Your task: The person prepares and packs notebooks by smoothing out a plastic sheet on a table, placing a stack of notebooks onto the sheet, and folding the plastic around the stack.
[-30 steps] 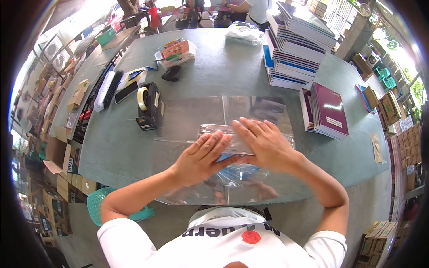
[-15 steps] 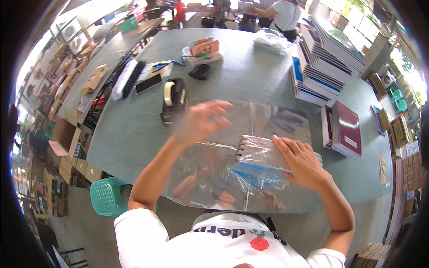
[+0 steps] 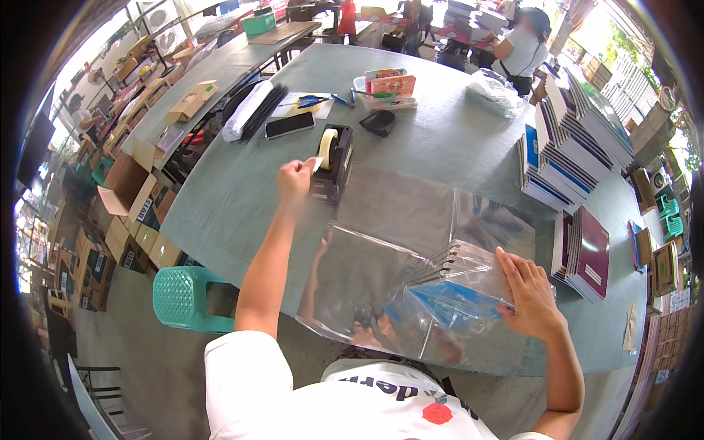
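Note:
At the black tape dispenser [image 3: 339, 176] with its cream tape roll [image 3: 328, 149], my left hand [image 3: 295, 180] is closed in a pinch on a short end of tape [image 3: 317, 164]. My right hand [image 3: 534, 295] lies with fingers stretched and thumb apart on a spiral-bound notebook [image 3: 473, 265] under clear plastic film. A blue patch [image 3: 455, 302] shows through the film by the notebook's near edge. The large clear plastic sheet [image 3: 381, 253] spreads under and around the notebook, creased and shiny.
Maroon notebooks [image 3: 589, 249] and a tall notebook stack [image 3: 576, 143] stand on the right. Farther back are a phone [image 3: 290, 126], a black pouch [image 3: 378, 123], a small container of packets [image 3: 387, 92] and crumpled plastic [image 3: 495, 94]. A green stool [image 3: 183, 297] stands left, below the table.
My left hand has gone from above the plastic sheet to the dispenser and closed on the tape end. My right hand stays on the wrapped notebook. The view has shifted left.

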Demonstrator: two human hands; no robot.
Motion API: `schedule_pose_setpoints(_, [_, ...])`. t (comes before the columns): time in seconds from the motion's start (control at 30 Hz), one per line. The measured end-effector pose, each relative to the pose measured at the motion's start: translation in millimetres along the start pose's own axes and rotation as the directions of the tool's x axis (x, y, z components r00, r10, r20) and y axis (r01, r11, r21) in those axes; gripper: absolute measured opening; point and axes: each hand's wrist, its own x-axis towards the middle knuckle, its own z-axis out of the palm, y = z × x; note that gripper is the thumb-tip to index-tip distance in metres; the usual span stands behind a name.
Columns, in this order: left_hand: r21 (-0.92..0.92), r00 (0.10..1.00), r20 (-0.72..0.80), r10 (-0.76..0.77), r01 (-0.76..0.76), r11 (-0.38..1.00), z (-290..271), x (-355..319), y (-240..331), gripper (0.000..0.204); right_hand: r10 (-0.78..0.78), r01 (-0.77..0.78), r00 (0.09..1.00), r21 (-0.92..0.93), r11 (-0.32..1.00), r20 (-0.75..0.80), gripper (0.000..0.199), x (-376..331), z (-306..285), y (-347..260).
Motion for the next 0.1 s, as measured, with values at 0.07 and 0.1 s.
schedule_pose_setpoints(0.07, [-0.291,0.987,0.130,-0.093,0.128,0.948,-6,-29,-14,0.031,-0.031,0.030,0.999,-0.009,1.000,-0.037,0.099,0,0,0])
schedule_pose_setpoints(0.1, [-0.220,0.935,0.201,-0.291,0.333,0.917,-9,-39,-23,0.030,-0.040,0.040,0.998,0.006,0.999,-0.039,0.099,1,-1,-1])
